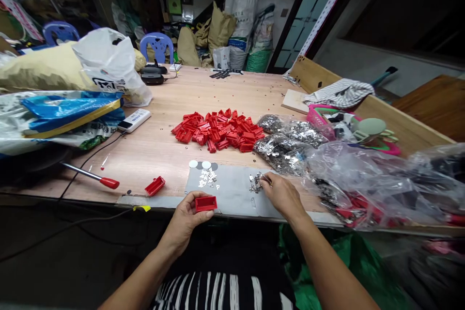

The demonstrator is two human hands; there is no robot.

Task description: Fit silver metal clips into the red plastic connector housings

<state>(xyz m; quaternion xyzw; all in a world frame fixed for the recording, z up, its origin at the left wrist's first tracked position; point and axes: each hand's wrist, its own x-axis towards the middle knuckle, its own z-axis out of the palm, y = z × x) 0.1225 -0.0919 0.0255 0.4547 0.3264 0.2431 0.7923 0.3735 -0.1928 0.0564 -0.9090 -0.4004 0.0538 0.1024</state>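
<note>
My left hand (187,215) is closed around a small red plastic housing (206,203), held at the table's near edge with its hollow side up. My right hand (280,193) rests on a grey mat (232,193), fingertips pinched at a little cluster of small silver metal pieces (255,183). A second scatter of metal bits (208,177) lies on the mat's left part. Behind the mat sits a pile of red plastic housings (220,131). One loose red housing (155,185) lies left of the mat.
Clear bags of silver metal parts (286,143) lie right of the red pile. A big crumpled plastic bag (366,179) covers the right side. A red-handled tool (92,176), a white remote (133,120) and stacked sacks (54,106) occupy the left.
</note>
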